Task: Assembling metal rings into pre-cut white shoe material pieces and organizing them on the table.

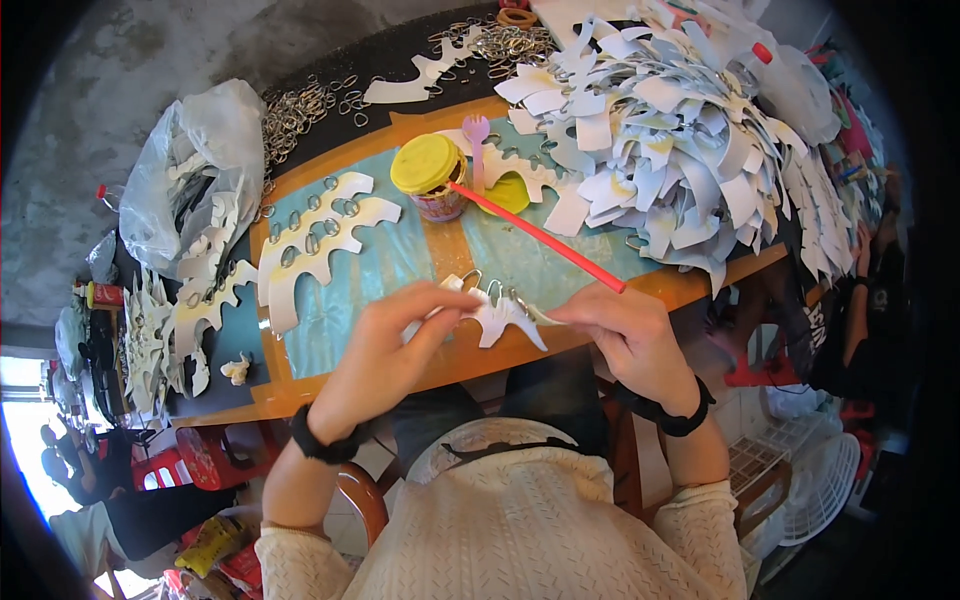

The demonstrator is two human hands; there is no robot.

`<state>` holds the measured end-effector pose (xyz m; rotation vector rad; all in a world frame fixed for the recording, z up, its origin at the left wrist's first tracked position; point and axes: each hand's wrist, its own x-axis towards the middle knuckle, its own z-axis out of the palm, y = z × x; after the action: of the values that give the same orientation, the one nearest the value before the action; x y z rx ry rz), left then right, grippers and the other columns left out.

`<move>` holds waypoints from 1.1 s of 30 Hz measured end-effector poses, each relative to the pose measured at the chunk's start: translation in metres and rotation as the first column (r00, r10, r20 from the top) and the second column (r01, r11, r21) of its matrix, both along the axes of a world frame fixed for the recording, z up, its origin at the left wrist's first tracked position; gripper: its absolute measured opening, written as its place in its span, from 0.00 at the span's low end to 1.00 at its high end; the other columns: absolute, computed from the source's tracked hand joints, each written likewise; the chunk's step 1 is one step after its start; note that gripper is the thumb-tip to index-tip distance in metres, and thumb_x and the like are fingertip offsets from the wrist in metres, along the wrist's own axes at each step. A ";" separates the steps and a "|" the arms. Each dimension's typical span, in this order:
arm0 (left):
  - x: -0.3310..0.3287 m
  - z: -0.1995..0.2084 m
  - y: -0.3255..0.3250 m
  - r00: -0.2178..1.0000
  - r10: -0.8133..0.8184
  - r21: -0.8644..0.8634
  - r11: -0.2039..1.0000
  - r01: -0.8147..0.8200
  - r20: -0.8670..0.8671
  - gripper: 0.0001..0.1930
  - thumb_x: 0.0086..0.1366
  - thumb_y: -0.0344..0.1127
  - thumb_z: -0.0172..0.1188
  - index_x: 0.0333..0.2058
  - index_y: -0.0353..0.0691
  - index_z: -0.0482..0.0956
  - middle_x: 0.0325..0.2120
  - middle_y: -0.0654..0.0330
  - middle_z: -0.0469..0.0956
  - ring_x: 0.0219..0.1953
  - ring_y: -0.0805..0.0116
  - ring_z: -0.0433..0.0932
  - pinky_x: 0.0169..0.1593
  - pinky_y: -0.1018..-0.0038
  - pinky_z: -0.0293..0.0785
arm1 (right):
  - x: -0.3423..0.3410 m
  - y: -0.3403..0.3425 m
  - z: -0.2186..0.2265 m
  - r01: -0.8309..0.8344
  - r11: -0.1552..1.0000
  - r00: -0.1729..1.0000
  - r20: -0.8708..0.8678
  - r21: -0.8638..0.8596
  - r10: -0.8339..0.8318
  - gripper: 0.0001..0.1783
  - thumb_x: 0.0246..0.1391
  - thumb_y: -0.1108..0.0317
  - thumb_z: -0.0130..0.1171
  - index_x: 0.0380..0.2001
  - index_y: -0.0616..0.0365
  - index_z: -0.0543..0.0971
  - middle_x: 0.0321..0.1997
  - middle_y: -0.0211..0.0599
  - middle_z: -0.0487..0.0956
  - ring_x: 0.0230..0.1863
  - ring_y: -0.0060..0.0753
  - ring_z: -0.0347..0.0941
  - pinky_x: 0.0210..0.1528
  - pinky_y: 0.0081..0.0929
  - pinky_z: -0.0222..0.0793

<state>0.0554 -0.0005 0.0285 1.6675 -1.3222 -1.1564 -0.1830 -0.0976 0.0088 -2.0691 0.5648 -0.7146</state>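
A white scalloped cut-out strip [496,321] with several metal rings along its upper edge is held low over the near edge of the table. My left hand [388,338] pinches its left end between thumb and fingertips. At the other end, my right hand [632,337] has its fingers closed on the strip's tip. Just beyond stands a glue pot [437,205] with a yellow top, and a red stick [540,238] slants from it toward my right hand. A pink plastic fork [477,150] stands beside the pot.
Two scalloped strips with rings [318,240] lie on the blue sheet [395,255] to the left. A big heap of white cut pieces [680,140] rises at the right. Loose metal rings [300,115] and a clear plastic bag [190,150] sit farther back. Other people are at both sides.
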 end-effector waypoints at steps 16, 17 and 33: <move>-0.023 -0.022 -0.068 0.733 -0.346 0.062 0.882 0.466 -0.586 0.15 0.61 0.32 0.59 0.46 0.33 0.73 0.39 0.60 0.78 0.40 0.74 0.75 0.45 0.77 0.72 | 0.010 -0.011 -0.014 -0.049 0.744 0.914 0.330 0.666 -0.236 0.09 0.55 0.77 0.55 0.41 0.63 0.74 0.33 0.32 0.76 0.29 0.17 0.73 0.31 0.13 0.69; -0.026 -0.024 -0.065 0.733 -0.345 0.064 0.882 0.466 -0.586 0.15 0.61 0.32 0.59 0.46 0.33 0.73 0.39 0.60 0.78 0.40 0.74 0.75 0.45 0.77 0.72 | 0.011 -0.011 -0.013 -0.044 0.741 0.923 0.310 0.670 -0.226 0.10 0.56 0.75 0.54 0.41 0.62 0.74 0.33 0.32 0.77 0.29 0.17 0.74 0.31 0.13 0.69; -0.048 -0.028 -0.031 0.579 0.191 0.163 0.981 -0.101 -0.792 0.17 0.58 0.23 0.59 0.45 0.37 0.67 0.35 0.62 0.74 0.32 0.77 0.76 0.33 0.82 0.73 | 0.019 0.009 -0.005 -0.141 0.496 0.902 0.318 0.857 -0.292 0.23 0.52 0.76 0.58 0.49 0.57 0.62 0.37 0.37 0.75 0.35 0.21 0.73 0.38 0.18 0.69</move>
<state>0.0078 -0.0313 0.0002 1.0183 -0.5193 -1.6199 -0.1641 -0.0881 0.0038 -0.8724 0.5928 -0.6956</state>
